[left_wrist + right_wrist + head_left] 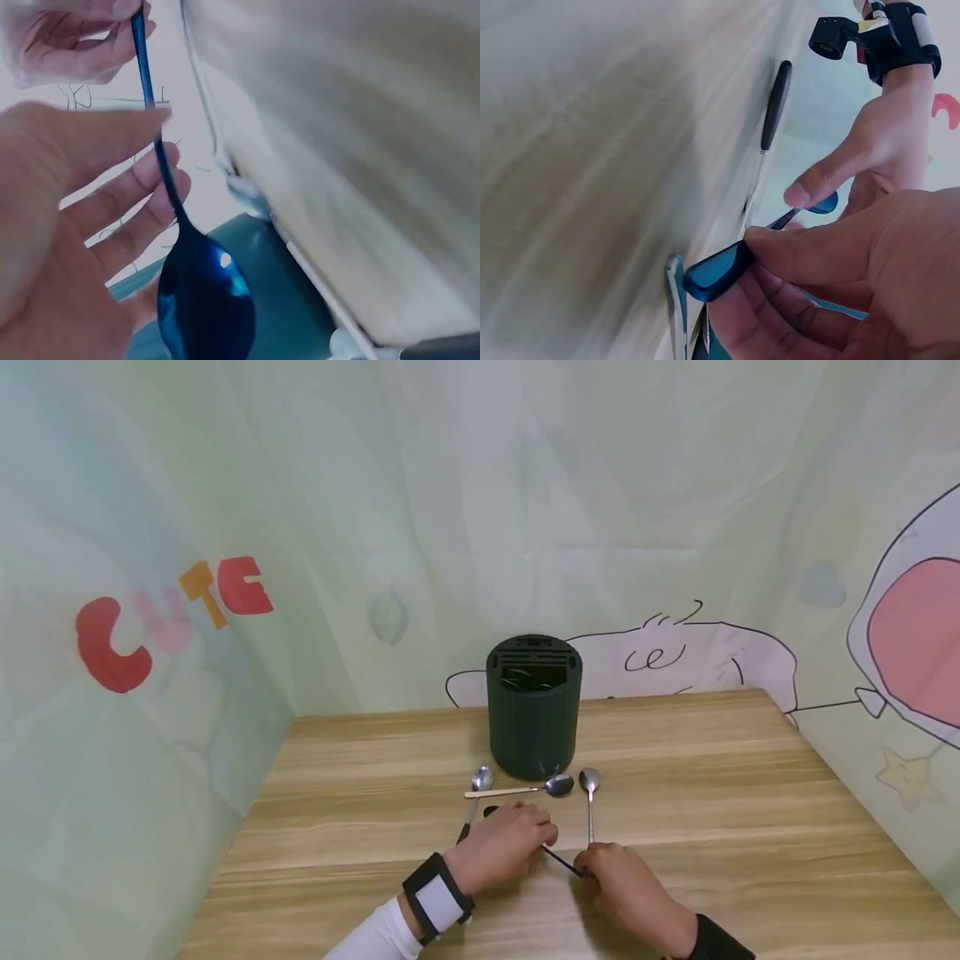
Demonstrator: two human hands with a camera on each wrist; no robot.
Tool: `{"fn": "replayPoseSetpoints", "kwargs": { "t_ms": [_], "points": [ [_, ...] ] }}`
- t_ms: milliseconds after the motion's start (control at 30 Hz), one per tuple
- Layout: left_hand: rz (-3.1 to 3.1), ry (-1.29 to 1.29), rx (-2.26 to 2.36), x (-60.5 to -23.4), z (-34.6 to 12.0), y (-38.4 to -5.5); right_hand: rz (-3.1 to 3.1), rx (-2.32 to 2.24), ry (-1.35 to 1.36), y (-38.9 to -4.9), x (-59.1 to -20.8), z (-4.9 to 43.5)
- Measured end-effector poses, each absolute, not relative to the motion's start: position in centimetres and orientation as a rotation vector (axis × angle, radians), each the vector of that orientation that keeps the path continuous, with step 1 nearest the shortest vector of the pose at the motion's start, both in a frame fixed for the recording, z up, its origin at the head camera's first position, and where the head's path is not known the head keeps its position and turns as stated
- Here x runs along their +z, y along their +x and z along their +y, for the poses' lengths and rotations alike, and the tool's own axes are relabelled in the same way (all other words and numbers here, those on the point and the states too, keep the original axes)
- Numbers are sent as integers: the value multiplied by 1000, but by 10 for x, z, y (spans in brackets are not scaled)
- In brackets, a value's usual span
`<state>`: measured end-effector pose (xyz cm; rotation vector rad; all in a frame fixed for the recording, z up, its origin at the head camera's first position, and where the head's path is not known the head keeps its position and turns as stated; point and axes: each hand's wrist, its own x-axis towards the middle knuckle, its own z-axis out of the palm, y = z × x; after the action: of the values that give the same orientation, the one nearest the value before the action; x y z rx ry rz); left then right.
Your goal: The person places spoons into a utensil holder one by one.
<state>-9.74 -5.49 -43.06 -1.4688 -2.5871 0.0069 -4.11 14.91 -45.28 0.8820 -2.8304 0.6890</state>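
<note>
Dark spoon (204, 292) is pinched by 2 hands (501, 847) (630, 889), well inside the side edges of the table (720, 760).

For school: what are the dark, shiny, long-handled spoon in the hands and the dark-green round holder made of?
The dark, long-handled spoon looks like polished metal: its bowl gleams. The dark-green round holder is probably satin plastic, its sheen soft; painted metal is possible.

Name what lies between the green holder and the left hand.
In the head view, a cream-handled spoon lies between the holder and the left hand.
</note>
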Motion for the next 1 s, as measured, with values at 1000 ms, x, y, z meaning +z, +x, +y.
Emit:
{"fn": "replayPoseSetpoints", "kwargs": {
  "t_ms": [1000],
  "points": [
    [-2168,-462,-2451,-396,-63,-90,-2524,1388,443,-47,-422,144]
  ]
}}
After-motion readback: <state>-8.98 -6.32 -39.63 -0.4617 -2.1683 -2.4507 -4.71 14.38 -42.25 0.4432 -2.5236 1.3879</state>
